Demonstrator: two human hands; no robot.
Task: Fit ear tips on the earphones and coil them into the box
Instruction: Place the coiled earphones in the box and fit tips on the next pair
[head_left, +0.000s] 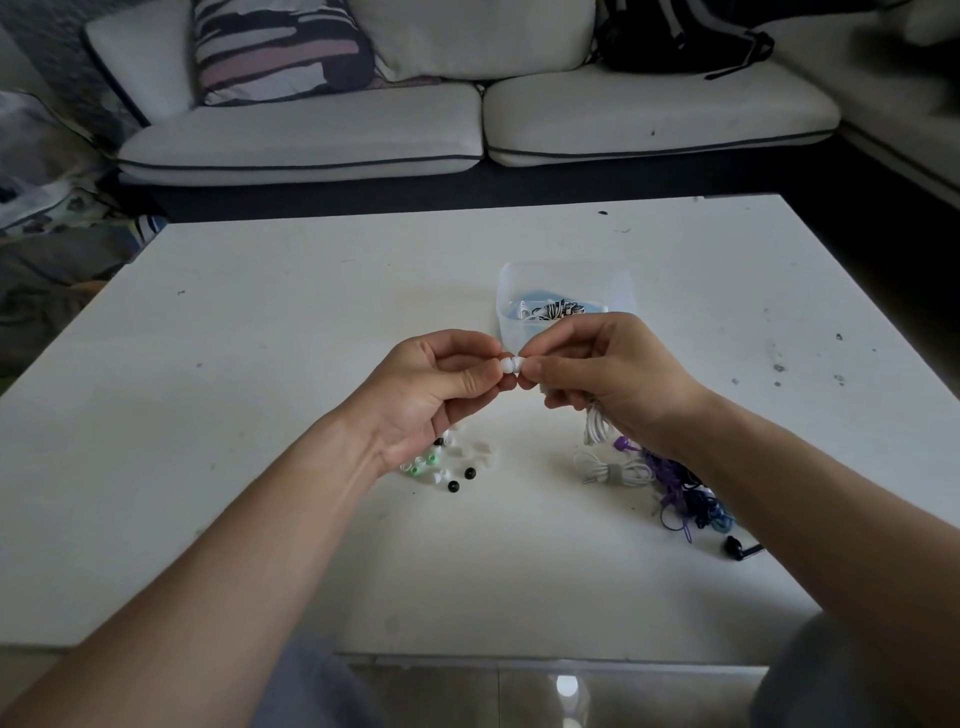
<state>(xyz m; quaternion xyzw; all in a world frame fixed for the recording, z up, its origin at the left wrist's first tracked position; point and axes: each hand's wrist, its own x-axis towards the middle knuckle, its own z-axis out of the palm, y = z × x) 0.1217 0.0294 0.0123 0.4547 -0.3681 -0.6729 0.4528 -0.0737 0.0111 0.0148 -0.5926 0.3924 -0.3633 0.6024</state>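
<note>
Your left hand (436, 384) pinches an ear tip (504, 365), your right hand (608, 374) the earbud (518, 362), just before the box (511, 306). Tip going on; coiling not yet done.

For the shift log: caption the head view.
Left hand pushes white ear tip onto earphone held by right hand.

- A pale, dark-piped sofa (311, 145) stood behind the scuffed white table (311, 312).
- A striped cushion (280, 47) and a black backpack (675, 36) sat on it.
- The glossy floor (441, 696) caught a light's reflection.
</note>
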